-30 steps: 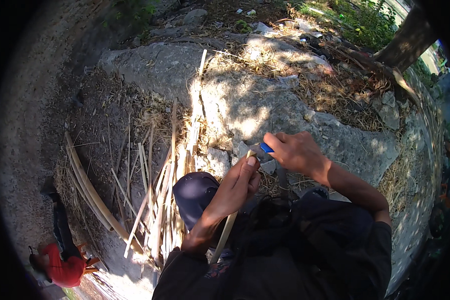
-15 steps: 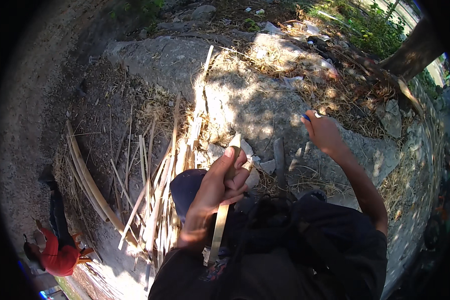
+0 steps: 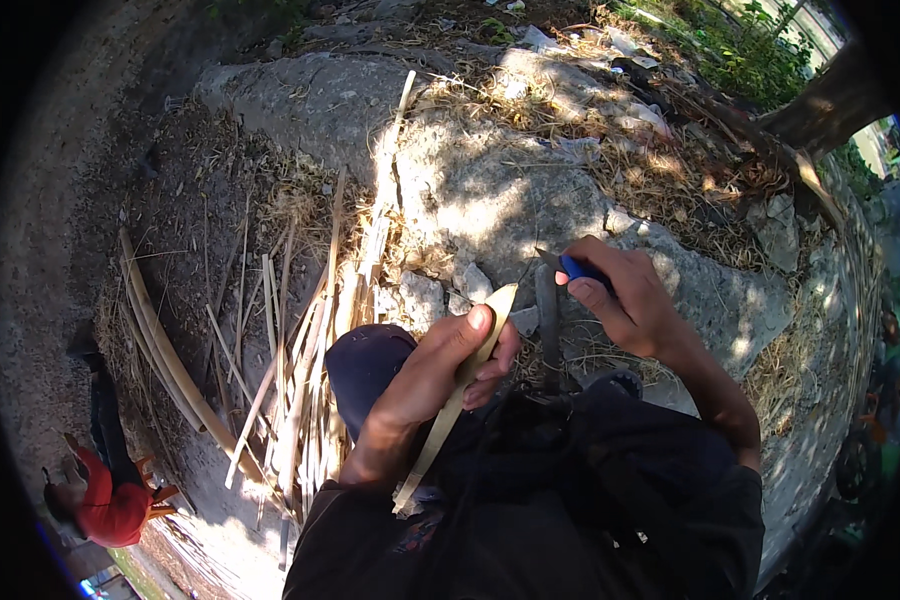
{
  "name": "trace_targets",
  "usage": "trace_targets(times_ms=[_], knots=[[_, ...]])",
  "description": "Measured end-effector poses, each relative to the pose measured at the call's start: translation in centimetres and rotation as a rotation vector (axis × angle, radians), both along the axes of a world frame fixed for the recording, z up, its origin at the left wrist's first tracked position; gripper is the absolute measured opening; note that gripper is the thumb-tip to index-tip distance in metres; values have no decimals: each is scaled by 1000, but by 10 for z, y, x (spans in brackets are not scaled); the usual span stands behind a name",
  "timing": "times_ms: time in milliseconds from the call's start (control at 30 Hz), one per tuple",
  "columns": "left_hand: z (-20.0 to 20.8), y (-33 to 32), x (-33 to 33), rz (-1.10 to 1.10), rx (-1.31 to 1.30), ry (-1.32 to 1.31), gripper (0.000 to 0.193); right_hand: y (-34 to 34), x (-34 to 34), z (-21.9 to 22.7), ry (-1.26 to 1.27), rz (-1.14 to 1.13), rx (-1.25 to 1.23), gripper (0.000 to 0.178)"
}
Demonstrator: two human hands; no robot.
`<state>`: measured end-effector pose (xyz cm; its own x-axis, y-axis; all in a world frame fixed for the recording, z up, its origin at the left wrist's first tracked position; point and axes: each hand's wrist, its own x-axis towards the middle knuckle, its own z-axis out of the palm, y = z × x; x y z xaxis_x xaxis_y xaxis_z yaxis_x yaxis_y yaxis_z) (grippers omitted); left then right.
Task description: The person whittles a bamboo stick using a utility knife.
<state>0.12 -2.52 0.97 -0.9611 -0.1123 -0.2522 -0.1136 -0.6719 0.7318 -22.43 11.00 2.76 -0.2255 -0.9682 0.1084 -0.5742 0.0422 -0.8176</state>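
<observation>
Stone slab [image 3: 710,285]: rough, grey, sun-dappled. Long sticks [image 3: 305,395]: slender, pale, heaped beside the slab. Flat strip [image 3: 438,433]: yellowish, tapered to a point, slants through the left hand [image 3: 432,368], which grips it. Knife [image 3: 578,268]: dark blade, blue handle, clasped in the right hand [image 3: 635,302], apart from the strip.

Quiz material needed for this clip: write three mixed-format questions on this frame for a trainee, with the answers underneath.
1. Multiple choice: Which hand holds the pale strip? A) left B) right C) both

2. True or false: The blue-handled knife is touching the pale strip.

3. Fill in: The other person at the lower left of the view wears a ____ top.

Key:
1. A: the left hand grips it.
2. False: the right hand holds the knife with a gap between blade and strip.
3. red
</observation>
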Motion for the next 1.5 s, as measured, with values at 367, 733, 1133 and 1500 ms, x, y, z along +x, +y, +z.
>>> trace_targets(times_ms=[367, 733, 1133, 1500], knots=[[-2, 13, 1, 168, -319, -89, 50, 1, 18, -5, 327, 153, -182, 38], [-6, 20, -1, 257, -617, -40, 35, -2, 25, -5, 394, 156, -200, 38], [-12, 18, -3, 335, -907, 33, 34, -2, 27, -2, 427, 145, -228, 41], [-13, 17, -1, 338, -947, -36, 37, -6, 31, -5, 420, 140, -259, 30]])
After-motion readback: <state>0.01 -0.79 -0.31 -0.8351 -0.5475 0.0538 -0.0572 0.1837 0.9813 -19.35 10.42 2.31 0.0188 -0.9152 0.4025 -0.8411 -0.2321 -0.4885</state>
